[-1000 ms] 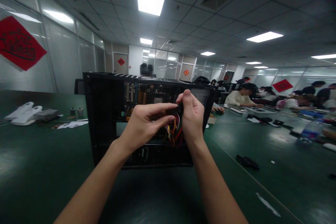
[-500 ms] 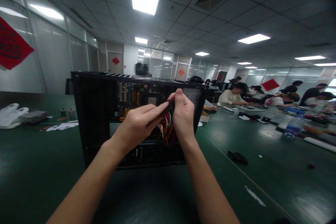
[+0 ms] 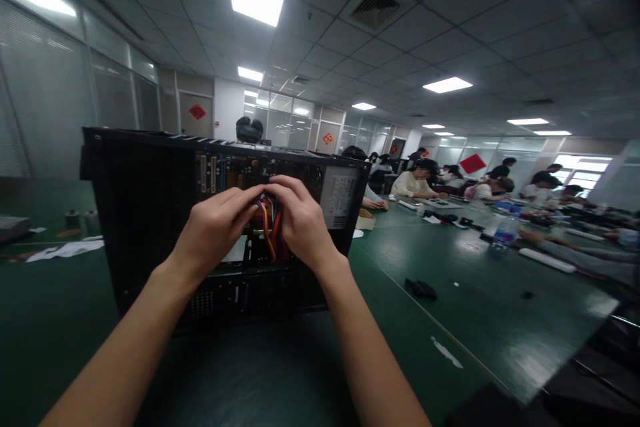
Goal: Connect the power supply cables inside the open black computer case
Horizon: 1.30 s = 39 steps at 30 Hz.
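Note:
A black computer case (image 3: 145,207) stands on the table in front of me with its side open. Inside, the motherboard (image 3: 235,177) shows expansion slots, and a silver power supply (image 3: 340,197) with a label sits at the right. A bundle of multicoloured power cables (image 3: 273,230) hangs between my hands. My left hand (image 3: 215,223) is closed on its upper end from the left, fingers bent. My right hand (image 3: 303,217) grips the same bundle from the right, fingertips meeting the left ones. The thumbs and the cable ends are largely hidden.
On the green table (image 3: 400,340) lie a black cloth-like item (image 3: 420,289) and a white scrap (image 3: 447,352). A cardboard box (image 3: 366,219) is right of the case, a water bottle (image 3: 506,230) farther right. White paper (image 3: 67,249) lies left. Several people sit beyond.
Both hands have moved left and closed together over the top of the cables. The right hand has come off the power supply's side, uncovering its label. The camera view has turned right.

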### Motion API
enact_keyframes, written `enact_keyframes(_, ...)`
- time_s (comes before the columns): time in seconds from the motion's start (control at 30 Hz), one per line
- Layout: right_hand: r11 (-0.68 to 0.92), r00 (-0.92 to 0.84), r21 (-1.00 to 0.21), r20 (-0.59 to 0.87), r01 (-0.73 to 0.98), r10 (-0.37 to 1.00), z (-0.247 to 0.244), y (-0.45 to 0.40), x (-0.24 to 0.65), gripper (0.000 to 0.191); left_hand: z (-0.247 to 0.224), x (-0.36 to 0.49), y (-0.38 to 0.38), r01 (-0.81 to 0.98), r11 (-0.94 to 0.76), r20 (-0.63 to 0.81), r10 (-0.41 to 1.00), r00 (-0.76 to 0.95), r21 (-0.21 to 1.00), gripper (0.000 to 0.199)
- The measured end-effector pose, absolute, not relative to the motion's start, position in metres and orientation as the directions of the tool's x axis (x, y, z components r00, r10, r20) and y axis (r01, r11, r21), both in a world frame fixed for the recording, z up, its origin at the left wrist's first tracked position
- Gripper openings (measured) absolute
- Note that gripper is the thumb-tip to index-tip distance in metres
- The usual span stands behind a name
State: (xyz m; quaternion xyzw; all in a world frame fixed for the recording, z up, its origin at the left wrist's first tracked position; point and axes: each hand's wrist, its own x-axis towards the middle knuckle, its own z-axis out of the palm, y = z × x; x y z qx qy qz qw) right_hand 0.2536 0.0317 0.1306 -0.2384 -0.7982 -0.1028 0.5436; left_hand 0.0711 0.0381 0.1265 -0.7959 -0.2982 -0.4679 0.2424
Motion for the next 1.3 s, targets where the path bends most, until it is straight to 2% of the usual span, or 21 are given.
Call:
enact_keyframes(0.07,0.851,-0.406,-0.023,0.872,0.525,0.275,0.127,0.036,0.257,0.039,0.124,0.069,0.044,0.709,-0.702,0.883,0.287,0.372,-0.071,0.039)
enact_keyframes(0.13,0.818,-0.429,-0.014,0.846,0.576,0.317,0.123,0.042,0.258,0.039,0.121,0.069,0.050,0.708,-0.706,0.864,0.333,0.377,-0.036,0.040)
enact_keyframes(0.37,0.614,-0.358,-0.084,0.747,0.785,0.560,0.097,0.067,0.252,0.030,0.103,0.068,0.079,0.678,-0.733,0.769,0.468,0.436,0.062,0.037)
enact_keyframes(0.47,0.466,-0.310,-0.087,0.637,0.881,0.705,0.083,0.081,0.255,0.024,0.091,0.067,0.092,0.719,-0.691,0.697,0.550,0.460,0.070,0.038)
enact_keyframes(0.57,0.413,-0.282,-0.107,0.575,0.905,0.768,0.070,0.092,0.263,0.021,0.079,0.066,0.104,0.754,-0.655,0.641,0.603,0.475,0.058,0.038)
enact_keyframes(0.73,0.398,-0.261,-0.185,0.503,0.898,0.824,0.058,0.101,0.270,0.020,0.065,0.066,0.112,0.789,-0.601,0.579,0.691,0.432,0.130,0.038)
enact_keyframes(0.83,0.396,-0.256,-0.205,0.491,0.895,0.833,0.056,0.103,0.269,0.019,0.062,0.064,0.111,0.812,-0.559,0.558,0.734,0.389,0.170,0.029)
enact_keyframes(0.93,0.403,-0.261,-0.219,0.480,0.889,0.837,0.056,0.104,0.268,0.018,0.059,0.060,0.113,0.825,-0.544,0.556,0.738,0.383,0.154,0.023)
enact_keyframes(1.07,0.410,-0.260,-0.235,0.482,0.881,0.837,0.056,0.103,0.269,0.018,0.054,0.055,0.119,0.823,-0.546,0.542,0.745,0.389,0.158,0.026)
enact_keyframes(1.2,0.415,-0.267,-0.232,0.482,0.880,0.835,0.055,0.103,0.270,0.017,0.052,0.056,0.122,0.796,-0.583,0.515,0.738,0.435,0.162,0.026)
enact_keyframes(1.3,0.416,-0.274,-0.221,0.477,0.882,0.835,0.054,0.103,0.269,0.017,0.057,0.060,0.122,0.777,-0.617,0.487,0.720,0.495,0.123,0.027)
